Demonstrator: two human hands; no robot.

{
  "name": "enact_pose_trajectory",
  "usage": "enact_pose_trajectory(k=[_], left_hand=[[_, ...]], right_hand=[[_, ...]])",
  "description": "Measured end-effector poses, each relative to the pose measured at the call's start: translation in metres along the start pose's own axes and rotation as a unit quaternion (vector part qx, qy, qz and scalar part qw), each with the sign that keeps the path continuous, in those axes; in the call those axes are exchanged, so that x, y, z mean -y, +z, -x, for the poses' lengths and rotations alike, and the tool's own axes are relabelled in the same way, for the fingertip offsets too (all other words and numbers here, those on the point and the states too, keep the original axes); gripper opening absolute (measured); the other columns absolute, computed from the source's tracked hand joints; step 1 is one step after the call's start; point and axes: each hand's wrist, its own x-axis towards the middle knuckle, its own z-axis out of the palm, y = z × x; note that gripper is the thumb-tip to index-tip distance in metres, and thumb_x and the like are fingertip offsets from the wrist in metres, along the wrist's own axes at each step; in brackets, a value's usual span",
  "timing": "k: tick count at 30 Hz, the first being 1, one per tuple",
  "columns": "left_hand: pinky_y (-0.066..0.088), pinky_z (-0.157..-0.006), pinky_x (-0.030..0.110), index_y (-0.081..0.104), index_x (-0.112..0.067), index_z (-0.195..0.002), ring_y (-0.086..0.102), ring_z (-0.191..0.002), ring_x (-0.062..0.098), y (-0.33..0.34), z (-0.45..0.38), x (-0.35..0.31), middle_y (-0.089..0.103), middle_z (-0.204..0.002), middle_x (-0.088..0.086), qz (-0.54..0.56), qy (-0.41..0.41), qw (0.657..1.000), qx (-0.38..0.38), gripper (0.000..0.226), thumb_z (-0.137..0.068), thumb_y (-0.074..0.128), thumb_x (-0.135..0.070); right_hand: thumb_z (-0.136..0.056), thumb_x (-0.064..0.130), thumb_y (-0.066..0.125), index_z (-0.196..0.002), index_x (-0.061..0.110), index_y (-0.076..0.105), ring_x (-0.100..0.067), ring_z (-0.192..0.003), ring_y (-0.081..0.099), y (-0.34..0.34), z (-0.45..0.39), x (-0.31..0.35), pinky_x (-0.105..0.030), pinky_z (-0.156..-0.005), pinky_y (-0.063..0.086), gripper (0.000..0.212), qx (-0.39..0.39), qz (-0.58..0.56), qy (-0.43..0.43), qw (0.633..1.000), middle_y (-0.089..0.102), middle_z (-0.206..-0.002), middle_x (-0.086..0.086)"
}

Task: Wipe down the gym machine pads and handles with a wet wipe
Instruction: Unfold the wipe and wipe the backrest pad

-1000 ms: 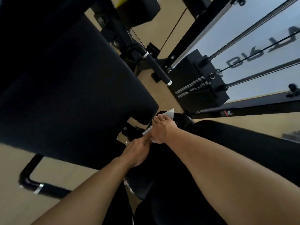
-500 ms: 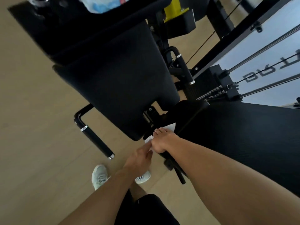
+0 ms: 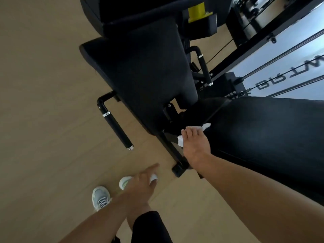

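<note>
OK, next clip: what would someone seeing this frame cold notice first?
The right hand pressing a crumpled white wet wipe against the near end of the large black pad at right. Then the left hand, away from the machine over the tan floor, index finger extended. A black side handle sticks out at centre left.

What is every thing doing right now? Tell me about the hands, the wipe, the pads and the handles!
right hand: presses the wet wipe onto the machine.
wet wipe: crumpled under the right hand, edges sticking out.
left hand: off the machine, above the floor, forefinger out.
seat pad: bare, nobody touching it.
near pad: bare beside the right hand.
left handle: untouched.
far handle: untouched.
</note>
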Motion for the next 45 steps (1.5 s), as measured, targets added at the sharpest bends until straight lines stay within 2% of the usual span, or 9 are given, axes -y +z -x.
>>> enact_pose_trajectory(k=[3, 8, 14, 21, 29, 33, 37, 42, 45], left_hand=[[0.034, -0.118, 0.026, 0.036, -0.037, -0.153, 0.043, -0.139, 0.002, 0.001, -0.002, -0.004, 0.043, -0.151, -0.019, 0.03, 0.062, 0.998, -0.001, 0.056, -0.102, 0.053, -0.022], [0.035, -0.118, 0.027, 0.042, -0.034, -0.151, 0.042, -0.139, -0.001, 0.004, -0.007, 0.008, 0.044, -0.152, -0.02, 0.038, 0.11, 0.993, -0.016, 0.054, -0.1, 0.053, -0.02], [0.02, -0.1, -0.005, 0.05, -0.032, -0.145, 0.046, -0.133, -0.002, 0.012, -0.011, 0.052, 0.044, -0.143, -0.026, 0.018, 0.078, 0.996, -0.044, 0.052, -0.097, 0.057, -0.011], [0.041, -0.11, 0.023, 0.054, -0.044, -0.131, 0.052, -0.127, -0.003, 0.022, -0.028, 0.095, 0.051, -0.14, -0.027, 0.041, 0.057, 0.995, -0.073, 0.054, -0.092, 0.059, -0.008], [0.029, -0.092, -0.005, 0.055, -0.054, -0.113, 0.058, -0.115, -0.005, 0.027, 0.003, 0.058, 0.055, -0.122, -0.037, 0.057, 0.039, 0.993, -0.099, 0.058, -0.089, 0.061, -0.002], [0.034, -0.104, 0.006, 0.058, -0.051, -0.117, 0.053, -0.12, -0.006, 0.03, 0.025, 0.0, 0.055, -0.125, -0.035, 0.058, 0.086, 0.992, -0.071, 0.048, -0.094, 0.057, -0.009], [0.037, -0.102, 0.012, 0.058, -0.045, -0.123, 0.051, -0.116, -0.009, 0.032, 0.035, -0.028, 0.053, -0.124, -0.034, 0.083, 0.088, 0.99, -0.076, 0.038, -0.099, 0.055, -0.015], [0.045, -0.104, 0.024, 0.056, -0.059, -0.104, 0.057, -0.116, -0.009, 0.036, 0.046, -0.016, 0.061, -0.121, -0.033, 0.098, 0.075, 0.989, -0.077, 0.037, -0.09, 0.055, -0.025], [0.046, -0.1, 0.019, 0.054, -0.059, -0.106, 0.057, -0.117, -0.007, 0.034, 0.063, -0.015, 0.061, -0.122, -0.03, 0.082, 0.063, 0.992, -0.074, 0.04, -0.093, 0.055, -0.021]], right_hand=[[-0.107, 0.029, 0.028, -0.162, 0.003, -0.003, -0.041, -0.151, 0.02, 0.006, 0.001, -0.006, -0.05, -0.125, 0.016, 0.067, -0.011, 0.015, 0.01, 1.0, 0.015, -0.164, -0.024], [-0.108, 0.023, 0.032, -0.162, 0.007, -0.005, -0.036, -0.156, 0.01, 0.006, -0.025, 0.002, -0.047, -0.127, 0.013, 0.068, 0.002, -0.013, -0.011, 1.0, 0.005, -0.17, -0.016], [-0.107, 0.022, 0.035, -0.162, 0.004, -0.003, -0.034, -0.156, 0.012, 0.007, -0.066, 0.031, -0.046, -0.127, 0.017, 0.069, -0.015, -0.006, -0.027, 1.0, 0.01, -0.17, -0.016], [-0.107, 0.029, 0.032, -0.162, 0.005, 0.003, -0.04, -0.15, 0.026, 0.016, -0.135, 0.075, -0.049, -0.12, 0.028, 0.067, -0.024, 0.056, -0.02, 0.998, 0.029, -0.161, -0.02], [-0.106, 0.021, 0.039, -0.162, 0.004, 0.002, -0.037, -0.147, 0.031, 0.003, -0.083, 0.044, -0.049, -0.117, 0.035, 0.069, -0.024, 0.071, -0.057, 0.996, 0.021, -0.164, -0.02], [-0.101, 0.015, 0.047, -0.158, 0.003, 0.027, -0.033, -0.134, 0.042, -0.003, -0.024, 0.016, -0.044, -0.109, 0.043, 0.061, -0.05, 0.077, -0.03, 0.995, 0.04, -0.148, -0.016], [-0.097, 0.014, 0.062, -0.159, 0.001, 0.022, -0.034, -0.142, 0.038, 0.0, -0.005, 0.002, -0.042, -0.115, 0.039, 0.074, -0.072, 0.068, -0.02, 0.995, 0.034, -0.155, -0.019], [-0.102, 0.009, 0.046, -0.145, 0.004, 0.042, -0.028, -0.129, 0.051, 0.002, -0.02, 0.003, -0.039, -0.104, 0.047, 0.044, -0.12, 0.028, -0.062, 0.99, 0.05, -0.142, -0.015], [-0.103, 0.008, 0.045, -0.146, 0.005, 0.044, -0.027, -0.131, 0.051, -0.001, 0.002, -0.007, -0.038, -0.104, 0.048, 0.043, -0.12, 0.049, -0.089, 0.988, 0.048, -0.146, -0.014]])
